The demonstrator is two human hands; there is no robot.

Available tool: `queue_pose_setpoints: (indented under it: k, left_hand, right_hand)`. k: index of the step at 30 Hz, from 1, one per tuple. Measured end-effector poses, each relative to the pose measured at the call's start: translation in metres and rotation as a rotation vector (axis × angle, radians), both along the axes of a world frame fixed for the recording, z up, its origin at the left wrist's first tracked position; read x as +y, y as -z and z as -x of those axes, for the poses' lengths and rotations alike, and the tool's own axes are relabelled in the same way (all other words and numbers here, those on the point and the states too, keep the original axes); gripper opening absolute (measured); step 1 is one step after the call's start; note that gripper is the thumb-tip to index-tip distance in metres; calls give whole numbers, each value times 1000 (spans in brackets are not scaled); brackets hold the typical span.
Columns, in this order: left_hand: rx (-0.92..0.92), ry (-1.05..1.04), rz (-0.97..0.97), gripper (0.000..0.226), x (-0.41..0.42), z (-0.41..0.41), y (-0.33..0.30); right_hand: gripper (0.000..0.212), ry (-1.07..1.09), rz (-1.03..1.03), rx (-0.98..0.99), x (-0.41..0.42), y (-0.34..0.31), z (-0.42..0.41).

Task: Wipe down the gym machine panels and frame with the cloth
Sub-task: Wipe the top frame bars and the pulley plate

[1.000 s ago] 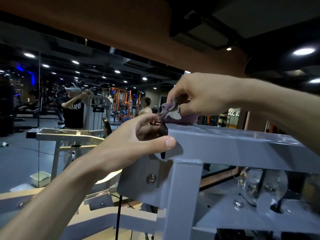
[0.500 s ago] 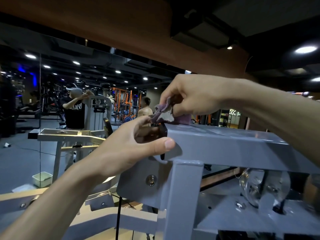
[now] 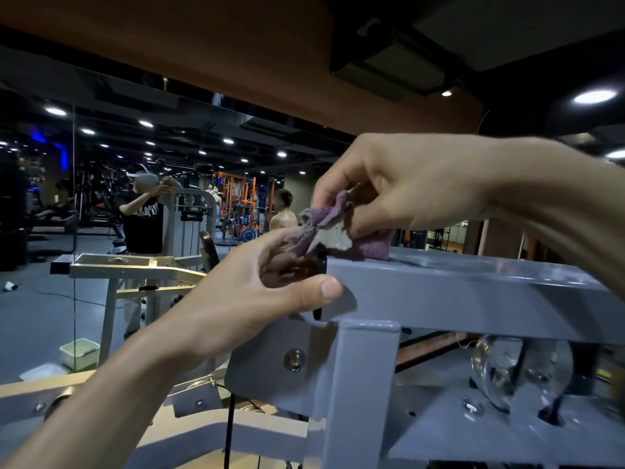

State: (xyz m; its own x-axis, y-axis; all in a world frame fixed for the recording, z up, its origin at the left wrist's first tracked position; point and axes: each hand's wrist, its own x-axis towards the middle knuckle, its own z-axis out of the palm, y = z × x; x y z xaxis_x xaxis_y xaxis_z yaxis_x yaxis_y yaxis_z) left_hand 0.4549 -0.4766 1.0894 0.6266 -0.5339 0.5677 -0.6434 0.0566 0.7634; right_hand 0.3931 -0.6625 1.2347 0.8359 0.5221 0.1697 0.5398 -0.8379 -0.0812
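cloth: purple, with a pale grey-white patch
frame: plain light grey
end cap: black
bolt: brassy
rack: orange
tub: pale green
floor: grey

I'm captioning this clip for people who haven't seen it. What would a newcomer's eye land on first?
First, the two hands meeting mid-frame at the end of a grey machine beam: the right hand pinches a purple cloth on the beam's top, and the left hand grips the beam's end. Next, the shiny pulley under the beam at lower right, then the orange rack glowing in the dim background at left.
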Motion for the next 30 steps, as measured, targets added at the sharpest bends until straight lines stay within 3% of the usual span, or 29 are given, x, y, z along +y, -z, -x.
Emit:
queue_pose_setpoints:
  k: [6, 12, 16, 21, 23, 27, 29, 30]
  left_hand:
    - [-43, -32, -19, 53, 0, 1, 0]
    - [-68, -28, -39, 58, 0, 1, -2]
    - [-74, -29, -53, 58, 0, 1, 0]
    - [-108, -32, -54, 12, -2, 6, -2]
    - [-106, -37, -44, 15, 0, 6, -2]
    - [-84, -31, -42, 48, 1, 4, 0]
    - [-87, -42, -63, 44, 0, 5, 0]
    - [-94, -41, -62, 29, -1, 5, -1]
  right_hand:
    - [14, 66, -14, -54, 10, 7, -13]
    - [16, -41, -6, 41, 8, 0, 15]
    - [14, 69, 37, -65, 21, 4, 3]
    - [13, 10, -14, -2, 11, 4, 21]
    - [12, -8, -37, 2, 10, 4, 28]
    - [12, 111, 23, -109, 19, 7, 17]
    - [9, 126, 47, -122, 21, 8, 20]
    - [8, 120, 57, -123, 20, 7, 24]
